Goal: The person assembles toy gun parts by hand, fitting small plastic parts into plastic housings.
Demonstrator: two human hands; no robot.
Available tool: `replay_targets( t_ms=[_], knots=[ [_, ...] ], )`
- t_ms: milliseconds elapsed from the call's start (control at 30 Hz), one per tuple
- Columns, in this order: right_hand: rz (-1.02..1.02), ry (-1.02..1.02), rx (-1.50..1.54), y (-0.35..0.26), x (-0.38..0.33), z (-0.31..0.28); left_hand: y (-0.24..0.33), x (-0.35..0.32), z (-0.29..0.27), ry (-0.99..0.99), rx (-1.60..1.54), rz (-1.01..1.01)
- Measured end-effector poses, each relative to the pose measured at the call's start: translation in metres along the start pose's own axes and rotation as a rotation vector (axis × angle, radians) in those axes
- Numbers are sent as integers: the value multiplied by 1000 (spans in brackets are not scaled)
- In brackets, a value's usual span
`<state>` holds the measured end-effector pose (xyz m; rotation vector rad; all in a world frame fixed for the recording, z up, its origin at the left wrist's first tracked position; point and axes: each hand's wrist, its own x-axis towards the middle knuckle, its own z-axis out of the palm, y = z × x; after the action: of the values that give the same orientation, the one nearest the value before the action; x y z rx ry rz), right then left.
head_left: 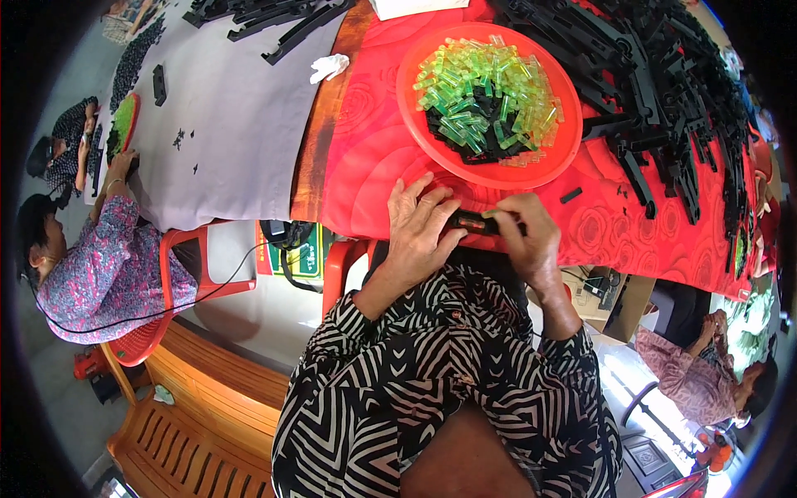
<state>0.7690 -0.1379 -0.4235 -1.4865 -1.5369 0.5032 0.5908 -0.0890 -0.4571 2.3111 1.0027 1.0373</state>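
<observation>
Holding a black plastic strip (475,221) level at the table's (365,158) near edge, we find its long axis running left to right. Left hand (421,226) and right hand (529,235) both grip it, a green piece at the right fingertips. Fingers hide both ends.

1. A black plastic strip (471,221), short and narrow, lies about level at the near edge of the red-clothed table, running left to right between the two hands, which hide its ends.
2. A small clear yellow-green plastic piece (491,213) sits against the strip's right part, just under the right hand's fingertips (its exact shape is too small to tell).
3. A round orange-red tray (415,124), just beyond, holds a heap of like green pieces over more black strips.
</observation>
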Motion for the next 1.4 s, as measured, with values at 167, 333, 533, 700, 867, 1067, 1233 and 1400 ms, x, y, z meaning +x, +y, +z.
replay_targets(
  t_ms=[167, 333, 533, 700, 867, 1067, 1233, 1400],
  knots=[
    [10, -65, -15, -2, -15, -12, 2, -8, -2, -51, 12, 43],
    [-122, -76, -61, 1, -19, -6, 8, -11, -1, -69, 42, 54],
    [-242, -93, -151, 6, -32, 2, 19, -19, 2, -33, 49, 64],
    [-292, -62, -202, 7, -34, 3, 31, -15, 20, 51, 33, 80],
    [-364, -79, -206, 14, -38, 4, 32, -16, 29, 11, 48, 51],
    [-417, -68, -236, 17, -45, 7, 30, -21, 32, -7, 5, 56],
    [-430, -43, -255, 12, -57, 3, 30, -33, 31, -76, 41, 104],
    [-371, 67, -155, -15, -54, -16, 27, -45, 23, -135, 29, 159]
  ],
)
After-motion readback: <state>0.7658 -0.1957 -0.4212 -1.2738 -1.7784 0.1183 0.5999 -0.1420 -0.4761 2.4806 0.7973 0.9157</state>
